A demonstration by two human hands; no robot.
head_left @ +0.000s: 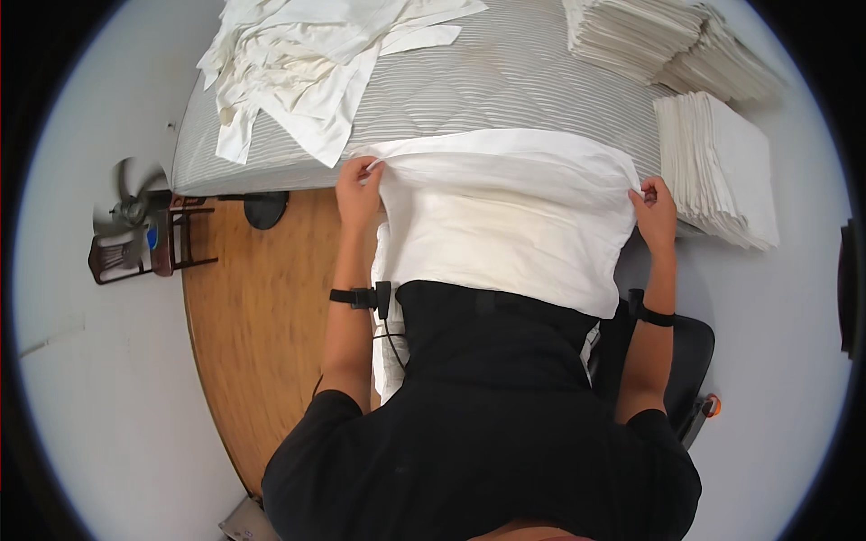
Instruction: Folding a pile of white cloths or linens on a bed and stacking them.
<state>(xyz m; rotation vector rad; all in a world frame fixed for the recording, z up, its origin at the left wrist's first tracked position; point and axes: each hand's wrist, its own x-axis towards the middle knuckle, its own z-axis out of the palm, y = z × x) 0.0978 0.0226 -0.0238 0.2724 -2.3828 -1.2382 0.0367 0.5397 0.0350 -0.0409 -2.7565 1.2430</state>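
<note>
Basically, a person in a black shirt (478, 433) is sitting nearest, wearing black straps (343, 296) on both forearms. White cloth (514, 225) is covering the lap and reaching over the near edge of the striped mattress (532, 95). Left hand (361, 187): grip is pinching the cloth's far left corner, thumb against fingers. Right hand (655, 212): grip is pinching the far right corner; cloth is spreading between both. A folded stack (713, 171) is standing at the mattress's near right corner. Farther off, more folded stacks (631, 36) are filling the right edge; a loose white pile (307, 68) is lying rumpled toward the left edge.
</note>
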